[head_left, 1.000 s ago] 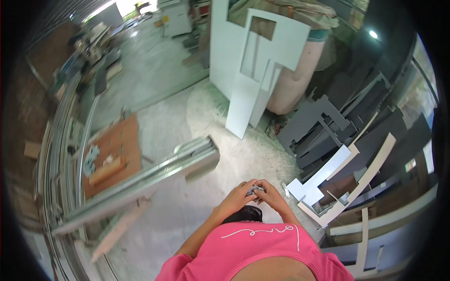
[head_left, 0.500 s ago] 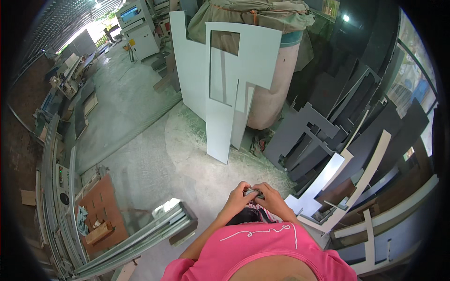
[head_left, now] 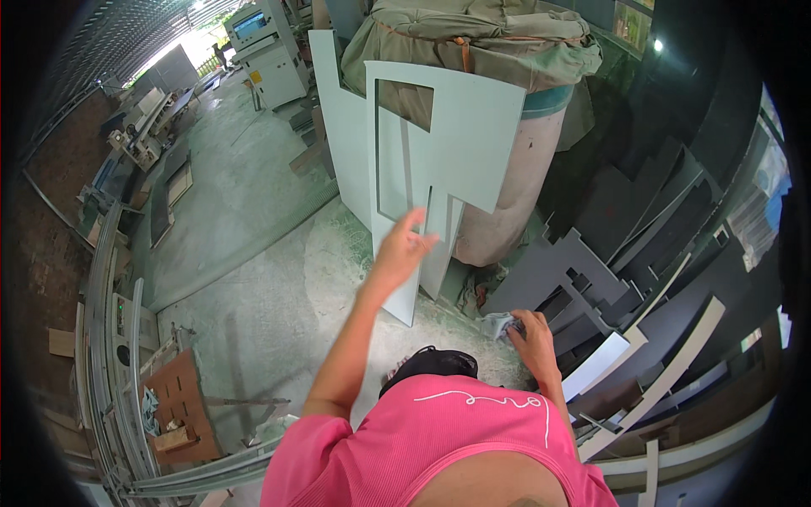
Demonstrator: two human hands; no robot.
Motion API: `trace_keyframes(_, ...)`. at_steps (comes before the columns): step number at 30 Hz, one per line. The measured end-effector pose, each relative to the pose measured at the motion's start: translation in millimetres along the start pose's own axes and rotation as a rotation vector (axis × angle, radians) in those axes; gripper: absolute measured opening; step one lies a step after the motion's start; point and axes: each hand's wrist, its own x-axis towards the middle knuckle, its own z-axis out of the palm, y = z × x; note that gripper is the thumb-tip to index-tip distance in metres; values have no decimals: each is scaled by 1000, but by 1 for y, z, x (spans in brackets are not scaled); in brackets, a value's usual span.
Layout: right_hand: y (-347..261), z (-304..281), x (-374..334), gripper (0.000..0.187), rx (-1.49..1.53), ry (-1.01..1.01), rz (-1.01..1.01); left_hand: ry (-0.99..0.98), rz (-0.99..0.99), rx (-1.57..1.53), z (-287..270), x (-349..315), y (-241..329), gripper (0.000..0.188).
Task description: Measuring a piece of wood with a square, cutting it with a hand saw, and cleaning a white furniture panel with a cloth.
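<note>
My left hand (head_left: 400,256) reaches forward with its fingers apart and nothing in them. It overlaps the lower part of a white cut-out panel (head_left: 477,127) that stands upright before me; I cannot tell whether the fingertips touch it. The panel has a tall rectangular opening and a narrow slot. Lower on the right, my right hand (head_left: 532,339) grips a crumpled grey cloth (head_left: 497,325) that sticks out to the left of the fingers. Another white panel (head_left: 342,127) stands behind the first, on its left.
Behind the panels is a large pale sack (head_left: 507,186) under a tan cover (head_left: 481,38). Dark cut sheets (head_left: 553,270) and curved strips (head_left: 667,372) lean at the right. Metal rails (head_left: 211,473) run along the lower left beside a brown board (head_left: 190,397). A white machine (head_left: 274,76) stands far back.
My hands were together at my waist around the cloth and have parted. The left has moved up toward the panel; the right has moved right, carrying the cloth. The view has shifted slightly.
</note>
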Motion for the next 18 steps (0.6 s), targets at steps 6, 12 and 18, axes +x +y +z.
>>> trace_keyframes(6,39,23,24,30,-106,135,219,170,363,121,-74,193,-4,56)
trace_keyframes(12,33,104,89,28,-238,301,282,214,637,378,-130,389,-70,45)
trace_keyframes(18,10,156,223,32,-420,533,187,9,740,571,-63,511,-159,25)
